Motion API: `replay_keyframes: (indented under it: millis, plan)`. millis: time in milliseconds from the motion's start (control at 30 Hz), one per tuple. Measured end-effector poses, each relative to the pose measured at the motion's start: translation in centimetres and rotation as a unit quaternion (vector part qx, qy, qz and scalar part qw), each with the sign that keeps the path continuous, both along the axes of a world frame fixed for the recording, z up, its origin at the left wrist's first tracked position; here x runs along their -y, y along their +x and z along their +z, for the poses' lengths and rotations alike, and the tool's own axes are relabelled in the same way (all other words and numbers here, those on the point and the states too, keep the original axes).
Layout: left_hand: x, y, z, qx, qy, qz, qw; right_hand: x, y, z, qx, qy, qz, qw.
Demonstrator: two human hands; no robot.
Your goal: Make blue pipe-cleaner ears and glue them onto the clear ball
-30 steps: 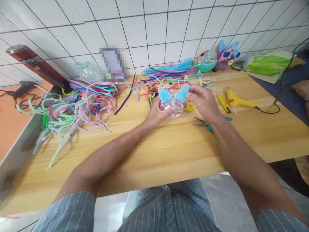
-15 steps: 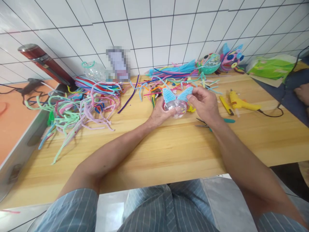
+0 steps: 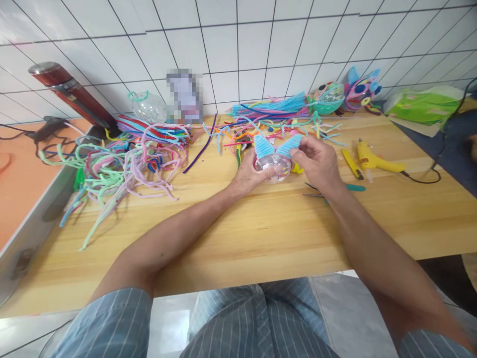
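Ball [image 3: 273, 166], clear and light, likely slippery: I cup it in left hand [image 3: 249, 175]; right hand [image 3: 316, 161] pinches its soft blue ear [image 3: 288, 145].

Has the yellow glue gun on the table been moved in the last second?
No. The glue gun lies in the same spot beside the yellow strip on the table; only the camera view shifted.

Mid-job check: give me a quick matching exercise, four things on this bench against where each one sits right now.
1 clear ball with blue ears
2 yellow glue gun
3 pliers
4 loose pipe-cleaner heap

a under the right wrist
b left of both hands
c between left hand and right hand
d right of the right hand

Pairs: 1-c, 2-d, 3-a, 4-b
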State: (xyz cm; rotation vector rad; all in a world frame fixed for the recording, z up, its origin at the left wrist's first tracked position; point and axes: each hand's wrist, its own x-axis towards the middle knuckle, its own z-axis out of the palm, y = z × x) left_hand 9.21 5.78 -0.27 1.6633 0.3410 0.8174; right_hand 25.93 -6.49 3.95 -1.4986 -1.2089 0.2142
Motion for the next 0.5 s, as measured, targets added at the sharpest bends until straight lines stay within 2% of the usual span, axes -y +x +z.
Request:
replay_keyframes:
  millis: [500]
  plan:
    - [0.13,0.10,-0.18,-0.004,-0.012,0.009,1.000,0.01,-0.03,-0.38,-0.014,-0.015,-0.004,1.000]
